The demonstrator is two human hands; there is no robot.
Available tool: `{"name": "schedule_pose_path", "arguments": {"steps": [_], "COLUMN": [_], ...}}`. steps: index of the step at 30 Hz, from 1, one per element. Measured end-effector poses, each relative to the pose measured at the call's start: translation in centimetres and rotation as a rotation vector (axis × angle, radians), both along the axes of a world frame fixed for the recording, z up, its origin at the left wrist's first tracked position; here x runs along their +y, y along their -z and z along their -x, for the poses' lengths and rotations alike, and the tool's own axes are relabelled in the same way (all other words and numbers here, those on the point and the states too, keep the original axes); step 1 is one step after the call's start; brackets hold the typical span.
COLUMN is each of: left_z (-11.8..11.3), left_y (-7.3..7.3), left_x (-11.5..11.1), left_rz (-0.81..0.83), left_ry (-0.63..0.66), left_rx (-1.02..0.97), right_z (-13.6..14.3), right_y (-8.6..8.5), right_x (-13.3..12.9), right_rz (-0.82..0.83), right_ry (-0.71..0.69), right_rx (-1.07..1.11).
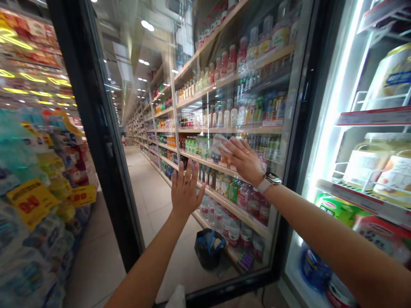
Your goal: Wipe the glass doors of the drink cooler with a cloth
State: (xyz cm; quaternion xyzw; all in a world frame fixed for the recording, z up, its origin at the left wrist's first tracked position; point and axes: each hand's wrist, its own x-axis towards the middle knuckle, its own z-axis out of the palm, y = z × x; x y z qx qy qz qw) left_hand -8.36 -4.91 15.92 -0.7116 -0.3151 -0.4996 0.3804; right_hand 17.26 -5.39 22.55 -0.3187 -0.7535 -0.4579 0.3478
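Observation:
A glass cooler door [86, 85] with a black frame stands open in front of me. My right hand [242, 158], with a watch [272, 178] on its wrist, presses a crumpled white cloth [220, 144] against the glass. Lower and to the left, my left hand [186, 188] has its fingers spread and upright at the glass, holding nothing. Through the pane, shelves of bottles [234, 115] show behind both hands.
Lit cooler shelves [372, 116] with large jars are at the right. Wrapped goods with yellow price signs [32, 203] are stacked at the left. Beyond the glass, a black bin [208, 250] with blue items stands on the floor [141, 188].

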Motion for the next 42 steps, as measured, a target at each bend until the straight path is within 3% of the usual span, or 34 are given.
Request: {"name": "schedule_pose_path", "arguments": {"steps": [2,5,8,14,17,18,20,22,26,28,29,30,32,39,41,42], "left_z": [-0.7,-2.5,-4.8,-6.5,-6.4,-6.4,-6.4,-6.4,-6.5,-6.5,-6.5,-6.5,-6.5,-6.4,-6.4,-6.4], "left_y": [-0.3,-0.5,0.0,2.1,2.4,2.3,2.3,2.2,2.3,2.3,2.3,2.2,2.2,2.1,2.1,2.1], "left_x": [-0.4,-1.0,-1.0,0.2,0.4,0.4,0.4,0.3,0.3,0.2,0.2,0.2,0.1,0.3,0.3,0.3], "left_rz": [-0.013,-0.038,-0.021,0.036,0.011,0.001,-0.012,-0.014,0.001,0.009,0.012,0.012,0.003,-0.042,-0.037,-0.03], "left_ry": [0.012,0.033,0.044,-0.033,-0.035,-0.035,-0.038,-0.044,-0.05,-0.048,-0.049,-0.053,-0.066,-0.031,-0.013,-0.001], "left_rx": [-0.045,-0.059,0.013,0.082,0.086,0.083,0.079,0.075,0.08,0.076,0.071,0.067,0.064,0.043,0.038,0.037], "right_z": [0.1,1.0,1.6,1.4,1.2,1.2,1.0,0.8,0.7,1.1,1.4,1.8,2.8,6.2,6.0,5.6], "right_y": [-0.5,2.0,7.0,19.5,23.5,23.8,22.6,19.1,10.0,7.1,6.6,6.7,8.7,23.9,25.5,25.2], "right_x": [0.4,0.8,0.8,-0.7,-1.6,-1.7,-1.7,-1.4,-0.4,0.0,0.1,0.1,0.1,-1.2,-1.3,-1.3], "right_rz": [-0.022,-0.026,0.02,0.066,0.073,0.077,0.081,0.065,0.017,-0.022,-0.042,-0.059,-0.073,0.007,0.023,0.028], "right_ry": [-0.027,-0.081,-0.085,-0.005,0.062,0.078,0.084,0.063,0.053,0.049,0.042,0.033,0.021,0.122,0.147,0.156], "right_rx": [0.125,0.185,0.194,0.195,0.212,0.207,0.18,0.15,0.294,0.429,0.487,0.53,0.57,0.545,0.486,0.446]}}
